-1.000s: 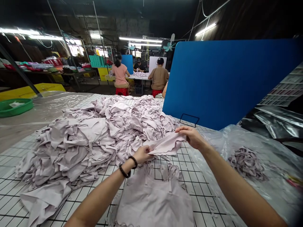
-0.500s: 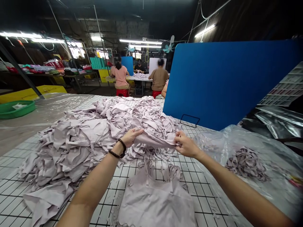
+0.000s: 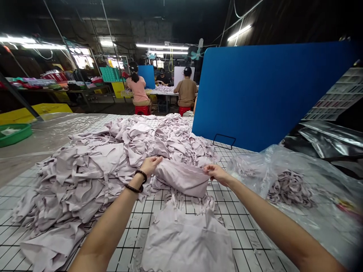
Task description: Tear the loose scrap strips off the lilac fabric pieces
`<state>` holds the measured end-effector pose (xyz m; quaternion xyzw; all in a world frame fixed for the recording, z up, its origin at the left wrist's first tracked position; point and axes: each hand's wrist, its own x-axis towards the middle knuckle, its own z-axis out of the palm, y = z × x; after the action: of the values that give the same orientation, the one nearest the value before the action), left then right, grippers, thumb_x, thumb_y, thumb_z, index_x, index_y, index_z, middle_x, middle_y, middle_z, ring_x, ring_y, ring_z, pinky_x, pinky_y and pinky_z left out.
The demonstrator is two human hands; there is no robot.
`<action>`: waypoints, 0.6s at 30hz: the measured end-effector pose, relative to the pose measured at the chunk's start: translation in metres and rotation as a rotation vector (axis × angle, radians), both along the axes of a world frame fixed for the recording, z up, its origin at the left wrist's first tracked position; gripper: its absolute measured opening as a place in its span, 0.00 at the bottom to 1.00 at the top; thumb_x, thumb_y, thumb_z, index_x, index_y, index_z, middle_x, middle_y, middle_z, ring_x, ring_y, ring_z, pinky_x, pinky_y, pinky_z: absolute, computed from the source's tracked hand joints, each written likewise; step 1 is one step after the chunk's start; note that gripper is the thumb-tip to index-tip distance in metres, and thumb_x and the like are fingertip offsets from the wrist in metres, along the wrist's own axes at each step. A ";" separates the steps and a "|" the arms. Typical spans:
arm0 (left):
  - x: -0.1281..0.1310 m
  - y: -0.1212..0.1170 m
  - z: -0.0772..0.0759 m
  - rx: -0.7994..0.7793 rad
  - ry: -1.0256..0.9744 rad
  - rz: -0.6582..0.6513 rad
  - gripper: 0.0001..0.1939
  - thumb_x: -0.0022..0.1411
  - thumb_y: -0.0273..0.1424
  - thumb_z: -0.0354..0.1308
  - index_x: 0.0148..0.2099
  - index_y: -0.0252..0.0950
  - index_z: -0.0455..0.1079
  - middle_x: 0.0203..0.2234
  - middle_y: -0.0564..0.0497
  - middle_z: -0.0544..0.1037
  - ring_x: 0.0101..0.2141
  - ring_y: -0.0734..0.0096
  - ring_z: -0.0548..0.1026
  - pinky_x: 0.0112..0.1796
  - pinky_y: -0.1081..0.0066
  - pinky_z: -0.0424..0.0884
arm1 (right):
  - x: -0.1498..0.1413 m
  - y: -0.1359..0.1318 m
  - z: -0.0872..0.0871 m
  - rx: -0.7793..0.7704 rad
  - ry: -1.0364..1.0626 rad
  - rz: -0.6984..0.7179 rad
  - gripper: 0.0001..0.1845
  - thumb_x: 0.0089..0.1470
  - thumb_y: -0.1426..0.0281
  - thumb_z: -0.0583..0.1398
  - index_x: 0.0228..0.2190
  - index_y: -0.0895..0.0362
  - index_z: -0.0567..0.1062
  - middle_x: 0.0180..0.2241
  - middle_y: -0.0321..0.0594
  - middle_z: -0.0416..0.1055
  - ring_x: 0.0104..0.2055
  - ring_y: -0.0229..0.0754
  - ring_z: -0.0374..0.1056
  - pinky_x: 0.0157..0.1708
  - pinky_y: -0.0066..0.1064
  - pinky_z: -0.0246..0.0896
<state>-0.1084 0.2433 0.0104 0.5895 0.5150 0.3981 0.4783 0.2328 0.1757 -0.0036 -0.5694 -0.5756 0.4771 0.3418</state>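
Observation:
Between my two hands a pale lilac garment is stretched out above the table. My left hand, with two dark bead bracelets at the wrist, pinches its left upper corner. My right hand pinches the right upper corner, fingers closed. Below, nearest me, lies a camisole top laid flat, its straps pointing away from me. A big heap of the same lilac garments covers the left and far middle of the table, just behind the held piece.
A clear plastic bag at the right has a bundle of lilac straps on it. Behind it a blue board stands near a black wire stand. A green basin is far left. Several people sit at a farther table.
My hands have moved apart along the garment, the left one going leftward and up. The cloth, bunched before, now hangs spread between them. The view has turned slightly right.

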 end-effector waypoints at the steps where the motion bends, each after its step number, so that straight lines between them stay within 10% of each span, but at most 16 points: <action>1: -0.002 0.002 -0.003 0.028 0.040 0.021 0.29 0.46 0.55 0.59 0.32 0.31 0.72 0.21 0.53 0.71 0.24 0.71 0.66 0.26 0.74 0.61 | -0.001 0.000 -0.002 -0.003 -0.017 0.034 0.10 0.34 0.72 0.56 0.26 0.58 0.72 0.36 0.41 0.71 0.27 0.36 0.62 0.22 0.25 0.56; 13: -0.002 0.008 0.004 0.258 0.319 0.103 0.24 0.58 0.50 0.46 0.23 0.35 0.64 0.16 0.55 0.63 0.23 0.72 0.62 0.26 0.73 0.54 | 0.008 -0.014 0.003 -0.038 -0.310 0.415 0.08 0.42 0.67 0.62 0.21 0.60 0.73 0.20 0.32 0.65 0.24 0.34 0.58 0.25 0.26 0.50; 18: -0.005 0.011 0.031 0.358 0.330 0.123 0.22 0.61 0.47 0.45 0.25 0.35 0.61 0.18 0.55 0.63 0.23 0.72 0.61 0.26 0.74 0.55 | 0.026 -0.011 0.044 0.042 -0.314 0.318 0.16 0.49 0.58 0.61 0.25 0.60 0.71 0.25 0.35 0.68 0.27 0.35 0.61 0.28 0.27 0.55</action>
<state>-0.1135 0.2545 0.0415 0.6893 0.5425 0.4096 0.2507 0.2593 0.1644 0.0409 -0.5317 -0.7141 0.4182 0.1802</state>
